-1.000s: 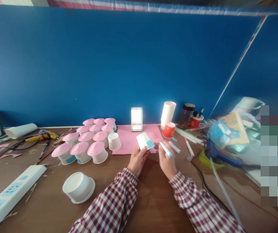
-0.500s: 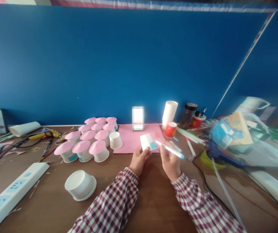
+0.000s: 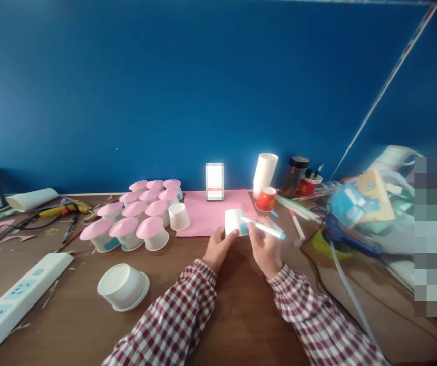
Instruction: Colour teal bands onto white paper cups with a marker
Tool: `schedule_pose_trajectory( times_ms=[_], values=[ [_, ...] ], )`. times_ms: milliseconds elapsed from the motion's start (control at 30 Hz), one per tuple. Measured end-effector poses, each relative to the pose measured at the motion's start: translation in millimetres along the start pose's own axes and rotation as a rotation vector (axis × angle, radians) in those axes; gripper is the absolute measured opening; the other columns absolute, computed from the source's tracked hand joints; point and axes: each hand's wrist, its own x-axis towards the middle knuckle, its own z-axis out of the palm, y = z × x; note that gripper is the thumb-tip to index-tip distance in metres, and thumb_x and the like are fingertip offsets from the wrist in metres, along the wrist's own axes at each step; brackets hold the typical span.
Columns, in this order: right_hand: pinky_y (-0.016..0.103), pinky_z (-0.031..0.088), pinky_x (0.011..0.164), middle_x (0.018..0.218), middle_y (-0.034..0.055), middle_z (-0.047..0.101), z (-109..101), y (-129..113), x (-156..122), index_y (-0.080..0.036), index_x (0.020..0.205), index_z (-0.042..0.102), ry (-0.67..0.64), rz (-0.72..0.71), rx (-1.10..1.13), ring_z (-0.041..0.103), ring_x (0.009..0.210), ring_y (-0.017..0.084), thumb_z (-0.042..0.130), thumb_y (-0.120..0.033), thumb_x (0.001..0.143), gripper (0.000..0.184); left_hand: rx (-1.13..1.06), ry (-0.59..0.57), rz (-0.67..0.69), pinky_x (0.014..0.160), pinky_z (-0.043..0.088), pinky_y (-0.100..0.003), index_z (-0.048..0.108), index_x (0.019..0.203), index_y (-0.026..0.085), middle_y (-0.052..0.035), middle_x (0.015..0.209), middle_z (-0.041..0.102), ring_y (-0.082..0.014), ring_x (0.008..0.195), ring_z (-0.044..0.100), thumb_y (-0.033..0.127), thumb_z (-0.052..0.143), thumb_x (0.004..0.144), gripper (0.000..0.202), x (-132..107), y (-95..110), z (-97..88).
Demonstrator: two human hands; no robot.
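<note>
My left hand (image 3: pixel 219 248) is closed on a small white paper cup (image 3: pixel 233 222) that bears a light blue patch on its side. In my right hand (image 3: pixel 266 249) is a white marker pen (image 3: pixel 264 227) with a light blue end. The pen's left tip lies close to the cup's blue patch; whether it touches I cannot tell. Both hands are held above the desk, in front of a pink sheet (image 3: pixel 199 213). Left of that sheet, a plain white cup (image 3: pixel 179 216) stands upside down beside several cups topped with pink paper cones (image 3: pixel 150 227).
Upside-down white tubs (image 3: pixel 121 285) sit at the front left near a power strip (image 3: pixel 20 295). A red paper cup (image 3: pixel 266 199), a stack of white cups (image 3: pixel 265 172) and a dark jar (image 3: pixel 295 176) stand behind. A blue glue gun (image 3: pixel 351 239) and plastic bags lie right.
The white cup in my left hand has turned more upright and moved slightly right. The pen in my right hand has shifted a little left and up. The view has tilted slightly.
</note>
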Motion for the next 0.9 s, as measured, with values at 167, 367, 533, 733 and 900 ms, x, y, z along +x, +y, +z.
schedule_pose_trajectory(
  times_ms=[167,367,533,733,900],
  values=[
    [0.028,0.049,0.061,0.080,0.0049,0.064,0.7,1.1,0.0,-0.017,0.091,0.062,-0.016,0.003,0.023,0.057,0.065,0.015,0.048,-0.033,0.093,0.021,0.063,-0.016,0.021,0.078,0.049,-0.030,0.070,0.098,0.014,-0.0084,0.093,0.069,-0.0216,0.088,0.062,0.036,0.073,0.071,0.035,-1.4,2.5,1.0],
    [0.028,0.049,0.062,0.082,0.0057,0.065,1.7,1.6,-0.4,-0.017,0.092,0.062,-0.029,0.009,0.004,0.057,0.065,0.015,0.047,-0.033,0.093,0.022,0.155,-0.041,0.053,0.077,0.048,-0.029,0.068,0.102,0.014,-0.0086,0.096,0.069,-0.0204,0.086,0.061,0.038,0.068,0.075,0.036,-2.4,5.1,2.6],
    [0.029,0.050,0.062,0.084,0.0072,0.066,1.4,0.0,0.1,-0.016,0.092,0.064,-0.027,0.000,0.000,0.058,0.065,0.016,0.047,-0.033,0.093,0.023,0.186,-0.043,0.087,0.076,0.047,-0.028,0.069,0.101,0.014,-0.0083,0.095,0.069,-0.0211,0.086,0.061,0.038,0.068,0.075,0.035,-2.6,6.1,3.4],
    [0.030,0.051,0.066,0.088,0.0087,0.067,1.5,0.6,0.0,-0.016,0.094,0.065,-0.027,-0.040,0.018,0.061,0.074,0.018,0.047,-0.029,0.093,0.022,0.245,-0.065,0.090,0.081,0.047,-0.030,0.065,0.109,0.013,-0.0095,0.104,0.068,-0.0224,0.094,0.060,0.042,0.065,0.078,0.042,-2.0,4.7,1.3],
    [0.029,0.052,0.067,0.089,0.0088,0.068,2.0,2.6,-0.7,-0.016,0.094,0.066,-0.025,-0.052,0.021,0.061,0.074,0.017,0.049,-0.026,0.092,0.020,0.287,-0.068,0.101,0.083,0.047,-0.031,0.064,0.111,0.012,-0.0098,0.106,0.068,-0.0227,0.096,0.060,0.044,0.062,0.080,0.044,-1.1,3.6,0.4]
  ],
)
